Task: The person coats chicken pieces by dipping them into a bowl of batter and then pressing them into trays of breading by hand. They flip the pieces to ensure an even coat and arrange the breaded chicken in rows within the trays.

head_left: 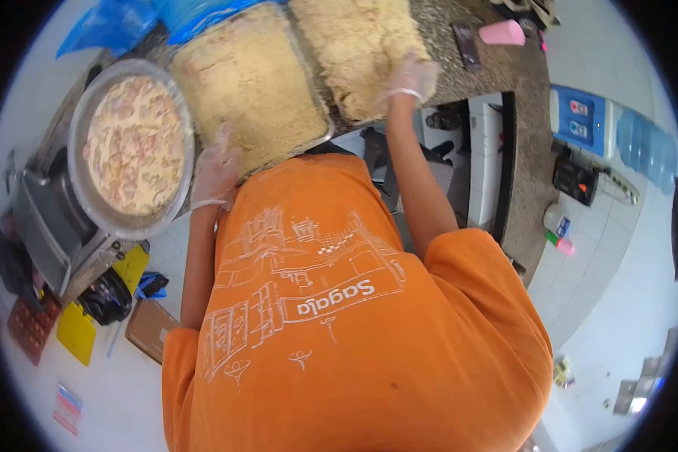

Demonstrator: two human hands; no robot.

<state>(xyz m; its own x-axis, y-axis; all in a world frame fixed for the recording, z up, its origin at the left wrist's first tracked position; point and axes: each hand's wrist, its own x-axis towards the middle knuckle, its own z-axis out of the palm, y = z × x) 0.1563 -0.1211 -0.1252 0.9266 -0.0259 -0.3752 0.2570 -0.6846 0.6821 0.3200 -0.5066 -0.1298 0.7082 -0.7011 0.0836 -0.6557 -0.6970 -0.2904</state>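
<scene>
Lying beneath right hand (pixel 414 77) — crumb-coated food (pixel 354 49).

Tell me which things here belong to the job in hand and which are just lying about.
Likely in the job:
gloved left hand
gloved right hand
tray of crumbs
crumbs under the right hand
batter bowl

Apparently just lying about:
pink cup
water jug
black bag

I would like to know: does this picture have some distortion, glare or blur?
Head view: strong fisheye bending, black corners; head view: small bright glare at lower right; head view: lettering on the orange shirt is legible, though upside down, while the gloved right hand looks slightly soft.
</scene>
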